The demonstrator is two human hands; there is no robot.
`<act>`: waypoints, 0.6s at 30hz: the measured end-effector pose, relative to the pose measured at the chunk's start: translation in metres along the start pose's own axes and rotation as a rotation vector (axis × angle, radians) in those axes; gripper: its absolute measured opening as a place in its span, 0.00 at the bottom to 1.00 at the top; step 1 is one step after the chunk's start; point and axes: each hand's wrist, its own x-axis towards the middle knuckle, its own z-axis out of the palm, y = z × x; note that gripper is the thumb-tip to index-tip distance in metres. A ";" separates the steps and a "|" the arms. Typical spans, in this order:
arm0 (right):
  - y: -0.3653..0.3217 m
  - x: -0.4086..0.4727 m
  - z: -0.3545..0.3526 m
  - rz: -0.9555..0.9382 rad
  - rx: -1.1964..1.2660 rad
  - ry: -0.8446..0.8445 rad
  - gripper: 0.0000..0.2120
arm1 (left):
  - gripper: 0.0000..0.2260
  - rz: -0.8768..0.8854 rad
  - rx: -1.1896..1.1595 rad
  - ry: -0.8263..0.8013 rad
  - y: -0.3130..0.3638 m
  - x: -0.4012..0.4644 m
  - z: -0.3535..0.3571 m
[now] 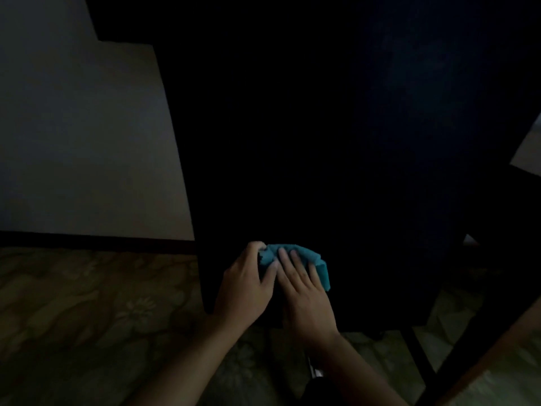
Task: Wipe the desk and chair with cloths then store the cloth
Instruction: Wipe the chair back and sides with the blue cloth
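A crumpled teal cloth point(295, 260) lies against a large black shape (too dark to tell what), near the scene's middle, where both hands meet: the left hand point(248, 284) pinches its left edge, the right hand point(304, 291) presses flat fingers on it, above patterned floor point(87, 312).

I see a teal cloth point(295, 259), bunched and creased, lying on a very dark surface, maybe the chair point(322, 171); too dim to tell. Its right edge hangs folded downward. Other details lost in shadow.
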 end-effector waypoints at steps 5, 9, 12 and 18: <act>-0.001 0.002 0.001 0.021 0.124 0.028 0.36 | 0.09 0.000 -0.026 0.015 -0.007 0.009 -0.001; -0.007 0.002 -0.001 0.063 0.230 -0.009 0.38 | 0.09 -0.068 -0.057 -0.022 -0.012 0.010 -0.004; -0.009 0.007 -0.020 0.095 0.302 -0.076 0.32 | 0.09 -0.076 -0.057 -0.125 -0.006 0.018 -0.012; -0.020 0.025 -0.095 0.261 0.531 -0.153 0.22 | 0.09 -0.088 -0.128 -0.348 0.030 0.033 -0.067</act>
